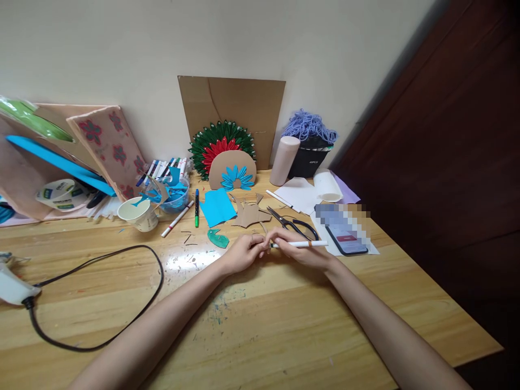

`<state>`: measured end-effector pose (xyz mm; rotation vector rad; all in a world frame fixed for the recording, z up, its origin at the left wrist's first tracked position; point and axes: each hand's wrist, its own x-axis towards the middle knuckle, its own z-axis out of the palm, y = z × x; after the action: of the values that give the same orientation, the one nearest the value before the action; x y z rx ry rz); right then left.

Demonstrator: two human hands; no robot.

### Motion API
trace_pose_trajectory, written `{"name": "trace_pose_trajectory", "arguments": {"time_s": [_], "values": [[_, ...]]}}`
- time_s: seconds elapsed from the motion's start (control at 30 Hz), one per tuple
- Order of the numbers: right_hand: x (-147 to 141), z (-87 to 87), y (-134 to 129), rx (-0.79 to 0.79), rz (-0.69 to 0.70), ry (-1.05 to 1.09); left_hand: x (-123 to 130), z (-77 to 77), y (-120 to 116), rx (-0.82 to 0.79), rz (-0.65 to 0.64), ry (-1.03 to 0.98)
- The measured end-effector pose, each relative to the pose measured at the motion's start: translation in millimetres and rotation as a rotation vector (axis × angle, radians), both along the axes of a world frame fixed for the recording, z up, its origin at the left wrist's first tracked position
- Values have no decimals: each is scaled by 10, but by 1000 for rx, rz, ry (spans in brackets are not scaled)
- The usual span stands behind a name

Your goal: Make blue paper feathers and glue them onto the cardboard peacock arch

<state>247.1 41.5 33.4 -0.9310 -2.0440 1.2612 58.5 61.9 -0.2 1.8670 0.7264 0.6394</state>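
My right hand grips a white marker with a brown band, its tip end pointing left toward my other hand. Fingers pinched together, my left hand meets the right fingertips over the table; whatever it pinches is hidden or too small to name. Just beyond the hands lie cut cardboard scraps and a pair of black-handled scissors. A small green painted cutout rests left of my left hand. Behind it are a blue paper sheet and a dark marker with a green end.
Cardboard with blue petals leans before a green-and-red petal disc. A paper cup and a tub of blue scraps stand left. A glue gun trails its black cord. A phone lies right.
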Motion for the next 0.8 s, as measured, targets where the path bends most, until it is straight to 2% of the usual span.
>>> {"name": "trace_pose_trajectory", "arguments": {"time_s": [0.33,0.4,0.47,0.5,0.57,0.63,0.7,0.73,0.8], "values": [[-6,-93,-28,-55,59,50,-46,102,12,-285,-161,25],[-9,-108,-23,-96,23,77,-45,89,13,-327,-150,19],[15,-132,6,-153,-30,99,-13,67,-5,-308,-78,6],[40,-147,32,-167,-68,106,13,56,-22,-243,-14,13],[118,-180,100,-124,-185,124,71,44,-68,1,176,64],[230,-210,177,32,-386,117,106,48,-119,284,362,165],[367,-237,252,232,-541,-20,81,68,-160,480,461,287],[439,-253,288,334,-551,-140,36,83,-174,538,492,346],[572,-295,357,487,-460,-350,-119,117,-191,605,584,452]]}}
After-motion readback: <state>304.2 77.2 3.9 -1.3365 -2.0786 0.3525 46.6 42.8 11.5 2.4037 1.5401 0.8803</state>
